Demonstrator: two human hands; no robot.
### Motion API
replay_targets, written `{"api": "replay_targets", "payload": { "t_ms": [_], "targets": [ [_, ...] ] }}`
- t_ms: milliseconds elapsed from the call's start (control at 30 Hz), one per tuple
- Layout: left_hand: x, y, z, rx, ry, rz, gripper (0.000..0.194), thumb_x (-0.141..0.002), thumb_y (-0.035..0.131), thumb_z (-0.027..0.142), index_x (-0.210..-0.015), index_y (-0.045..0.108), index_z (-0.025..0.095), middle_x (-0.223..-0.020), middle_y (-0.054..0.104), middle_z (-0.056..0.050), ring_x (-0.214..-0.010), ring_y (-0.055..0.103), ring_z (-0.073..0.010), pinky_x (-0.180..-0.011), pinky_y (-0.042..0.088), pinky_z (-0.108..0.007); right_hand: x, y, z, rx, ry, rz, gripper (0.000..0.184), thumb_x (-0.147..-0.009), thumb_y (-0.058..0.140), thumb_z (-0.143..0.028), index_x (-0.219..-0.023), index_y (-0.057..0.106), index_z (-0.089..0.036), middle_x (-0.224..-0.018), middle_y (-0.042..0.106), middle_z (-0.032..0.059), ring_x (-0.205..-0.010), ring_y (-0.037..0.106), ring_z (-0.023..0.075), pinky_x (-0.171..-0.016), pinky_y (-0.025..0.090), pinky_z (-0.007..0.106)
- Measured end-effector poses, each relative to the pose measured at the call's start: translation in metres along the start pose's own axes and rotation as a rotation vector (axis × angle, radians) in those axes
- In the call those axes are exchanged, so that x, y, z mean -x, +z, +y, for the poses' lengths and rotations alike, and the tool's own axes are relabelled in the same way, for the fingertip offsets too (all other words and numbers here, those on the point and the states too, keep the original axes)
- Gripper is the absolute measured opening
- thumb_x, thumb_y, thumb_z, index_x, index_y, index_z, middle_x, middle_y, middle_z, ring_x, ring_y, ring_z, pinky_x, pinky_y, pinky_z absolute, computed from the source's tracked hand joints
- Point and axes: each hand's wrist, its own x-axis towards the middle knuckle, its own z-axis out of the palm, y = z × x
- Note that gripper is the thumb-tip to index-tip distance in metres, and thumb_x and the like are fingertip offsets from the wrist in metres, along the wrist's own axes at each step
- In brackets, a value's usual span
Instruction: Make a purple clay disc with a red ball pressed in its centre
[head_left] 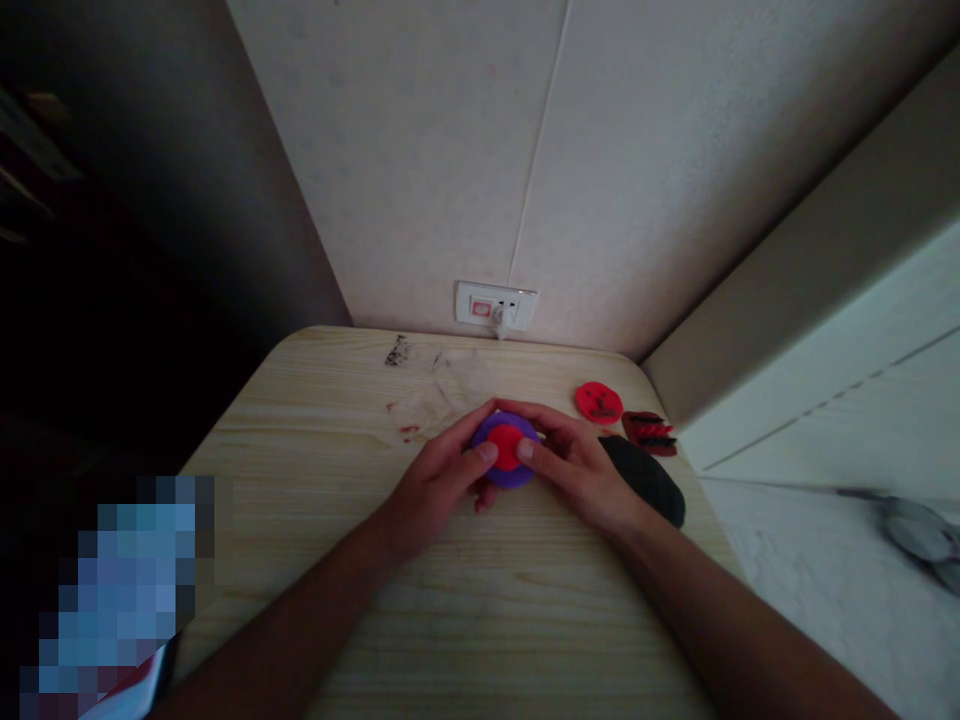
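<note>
A purple disc with a smaller red disc [504, 446] on its face, looking like modelling clay, is held between both hands over the table. My left hand [442, 470] grips its left side, the thumb pressing on the red part. From the right, my right hand [574, 460] closes round the other edge, with its thumb also on the red. The fingers behind the disc are partly hidden. A small reddish piece [486, 496] shows just below the disc, by my left hand.
Right of my hands lie a red disc with dark marks [598, 402], a piece with red and black strips [651, 433] and a dark flat oval [646, 482]. Crumpled clear plastic [442, 392] lies behind them on the wooden table [300, 440]. A wall socket [496, 305] sits beyond.
</note>
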Motion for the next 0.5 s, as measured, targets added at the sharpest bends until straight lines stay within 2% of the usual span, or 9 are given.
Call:
{"api": "replay_targets", "payload": {
  "t_ms": [100,167,267,367,500],
  "targets": [
    [0.0015,-0.0007,-0.0004,-0.054,-0.017,0.034,0.078,-0.090,0.070,0.048,-0.156,0.043,0.018,-0.085,0.066,-0.005,-0.064,0.055,-0.0137,-0.055,0.043,-0.027,-0.0002,0.0018,-0.0019,-0.035,0.014,-0.020,0.046,-0.087,0.079,-0.041,-0.129,0.068,-0.024,-0.118,0.076,0.0073,-0.090,0.076,0.0204,-0.088,0.062,0.039],
    [0.0028,-0.0003,0.0007,-0.114,-0.014,0.059,0.078,-0.089,0.071,0.048,-0.156,0.043,0.020,-0.087,0.068,-0.006,-0.065,0.056,-0.0143,-0.057,0.043,-0.027,-0.0006,0.0033,-0.0029,-0.020,0.002,-0.007,0.044,-0.088,0.079,-0.041,-0.127,0.068,-0.024,-0.114,0.077,0.0068,-0.089,0.075,0.0203,-0.087,0.061,0.038],
    [0.0047,0.0016,0.0028,-0.241,0.040,0.110,0.065,-0.093,0.065,0.049,-0.151,0.049,0.023,-0.101,0.070,-0.007,-0.071,0.058,-0.0151,-0.062,0.046,-0.028,-0.0010,0.0056,-0.0040,0.028,-0.005,0.016,0.038,-0.087,0.080,-0.039,-0.119,0.069,-0.023,-0.105,0.078,0.0049,-0.087,0.074,0.0195,-0.085,0.060,0.036],
    [0.0053,0.0042,0.0037,-0.372,0.126,0.129,0.050,-0.096,0.062,0.047,-0.141,0.056,0.025,-0.119,0.069,-0.007,-0.089,0.064,-0.0186,-0.075,0.050,-0.030,-0.0008,0.0074,-0.0041,0.087,-0.005,0.039,0.031,-0.086,0.081,-0.040,-0.108,0.071,-0.021,-0.096,0.076,0.0035,-0.082,0.071,0.0177,-0.079,0.058,0.032],
    [0.0044,0.0056,0.0034,-0.480,0.187,0.133,0.038,-0.097,0.063,0.043,-0.131,0.060,0.026,-0.122,0.069,-0.006,-0.103,0.065,-0.0217,-0.086,0.051,-0.032,-0.0003,0.0082,-0.0030,0.155,-0.034,0.105,0.031,-0.081,0.085,-0.041,-0.099,0.071,-0.020,-0.090,0.074,0.0015,-0.082,0.067,0.0167,-0.079,0.054,0.029]
  ]
}}
